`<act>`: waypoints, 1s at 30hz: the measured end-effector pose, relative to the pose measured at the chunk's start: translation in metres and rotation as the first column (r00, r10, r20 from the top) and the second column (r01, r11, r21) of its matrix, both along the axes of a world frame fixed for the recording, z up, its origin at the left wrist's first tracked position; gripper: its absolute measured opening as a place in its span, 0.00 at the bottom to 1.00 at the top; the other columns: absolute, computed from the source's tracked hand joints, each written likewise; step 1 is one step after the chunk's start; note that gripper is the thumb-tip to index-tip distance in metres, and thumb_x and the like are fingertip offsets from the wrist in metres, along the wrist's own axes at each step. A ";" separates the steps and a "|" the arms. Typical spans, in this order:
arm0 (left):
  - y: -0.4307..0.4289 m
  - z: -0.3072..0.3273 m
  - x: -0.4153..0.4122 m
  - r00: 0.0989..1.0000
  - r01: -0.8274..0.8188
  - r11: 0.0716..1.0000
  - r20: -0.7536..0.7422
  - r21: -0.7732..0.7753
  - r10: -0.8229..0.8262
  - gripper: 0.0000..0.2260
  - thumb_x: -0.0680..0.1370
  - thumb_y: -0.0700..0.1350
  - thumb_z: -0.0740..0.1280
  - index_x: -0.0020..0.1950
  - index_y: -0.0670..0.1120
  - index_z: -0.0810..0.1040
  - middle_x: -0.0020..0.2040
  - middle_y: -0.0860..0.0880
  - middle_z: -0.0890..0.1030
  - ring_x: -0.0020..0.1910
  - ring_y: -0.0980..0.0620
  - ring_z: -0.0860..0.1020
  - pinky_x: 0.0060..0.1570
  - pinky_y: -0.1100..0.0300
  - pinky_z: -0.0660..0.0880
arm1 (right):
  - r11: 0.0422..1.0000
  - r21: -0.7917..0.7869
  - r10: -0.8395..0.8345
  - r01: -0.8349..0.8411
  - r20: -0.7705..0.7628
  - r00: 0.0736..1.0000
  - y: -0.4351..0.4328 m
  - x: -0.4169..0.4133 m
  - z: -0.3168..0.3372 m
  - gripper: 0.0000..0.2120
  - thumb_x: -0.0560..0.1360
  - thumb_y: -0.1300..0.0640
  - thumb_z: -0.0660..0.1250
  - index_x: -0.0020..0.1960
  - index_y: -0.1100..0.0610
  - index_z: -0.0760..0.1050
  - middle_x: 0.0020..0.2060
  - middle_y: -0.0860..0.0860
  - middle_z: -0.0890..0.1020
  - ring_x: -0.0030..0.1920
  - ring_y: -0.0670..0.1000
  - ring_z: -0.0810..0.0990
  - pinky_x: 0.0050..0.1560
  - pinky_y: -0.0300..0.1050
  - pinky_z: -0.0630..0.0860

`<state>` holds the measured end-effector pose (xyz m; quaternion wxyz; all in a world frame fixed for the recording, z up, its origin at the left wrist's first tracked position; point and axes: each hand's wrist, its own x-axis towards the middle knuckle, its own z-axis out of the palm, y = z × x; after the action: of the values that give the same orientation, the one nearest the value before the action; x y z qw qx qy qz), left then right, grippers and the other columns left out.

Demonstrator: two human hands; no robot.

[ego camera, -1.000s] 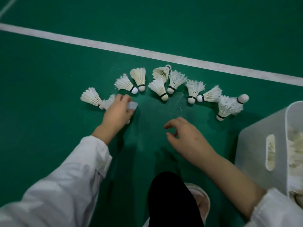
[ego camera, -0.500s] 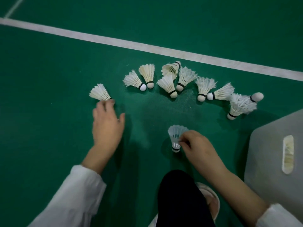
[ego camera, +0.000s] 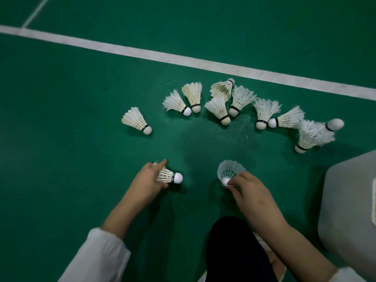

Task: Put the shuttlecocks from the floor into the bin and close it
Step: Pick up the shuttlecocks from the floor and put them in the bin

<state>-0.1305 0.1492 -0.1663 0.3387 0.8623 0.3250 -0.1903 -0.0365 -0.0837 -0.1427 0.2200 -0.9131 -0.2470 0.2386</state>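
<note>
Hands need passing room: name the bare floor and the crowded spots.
Bare: green floor left of the lone white feather shuttlecock, and between left hand and right hand. Crowded: the arc of feather shuttlecocks toward the grey plastic bin.

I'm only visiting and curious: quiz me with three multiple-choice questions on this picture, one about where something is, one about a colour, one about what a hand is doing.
1. Where in the view is the bin? A far left; B top centre; C right edge.
2. What colour is the floor? A blue; B green; C red.
3. What is the right hand doing? A pinching the translucent shuttlecock; B lying flat on the floor; C hanging empty.

Answers: 1 C, the grey bin stands at the right edge. 2 B, the court floor is green. 3 A, its fingertips pinch the translucent shuttlecock near the base.
</note>
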 end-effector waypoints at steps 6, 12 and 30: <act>0.026 0.017 0.013 0.994 -0.039 0.999 0.102 0.002 0.038 0.24 0.72 0.35 0.69 0.67 0.49 0.73 0.58 0.47 0.77 0.51 0.55 0.75 0.50 0.68 0.65 | 0.998 -0.031 0.055 -0.054 0.047 0.997 0.002 0.003 0.001 0.10 0.78 0.57 0.59 0.51 0.60 0.77 0.49 0.52 0.75 0.50 0.53 0.72 0.46 0.45 0.71; 0.061 0.036 0.036 0.894 -0.371 0.915 0.328 0.160 0.305 0.13 0.74 0.48 0.55 0.49 0.46 0.76 0.44 0.42 0.80 0.40 0.44 0.76 0.38 0.58 0.68 | 0.997 -0.019 0.070 -0.069 0.044 0.997 0.002 -0.004 0.002 0.08 0.78 0.58 0.60 0.51 0.59 0.77 0.48 0.51 0.75 0.50 0.54 0.72 0.45 0.48 0.73; -0.046 0.100 0.068 0.840 -0.031 0.920 0.509 0.391 -0.188 0.11 0.78 0.51 0.59 0.54 0.49 0.78 0.52 0.53 0.74 0.45 0.48 0.76 0.42 0.53 0.73 | 0.971 0.119 0.165 -0.207 0.294 0.942 -0.035 0.059 0.107 0.09 0.74 0.56 0.61 0.44 0.59 0.78 0.43 0.54 0.77 0.43 0.55 0.77 0.43 0.45 0.71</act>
<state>-0.0623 0.1032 -0.0668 0.2320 0.9428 0.2117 0.1119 0.0228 -0.1188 -0.0358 0.2262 -0.8913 -0.3781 0.1068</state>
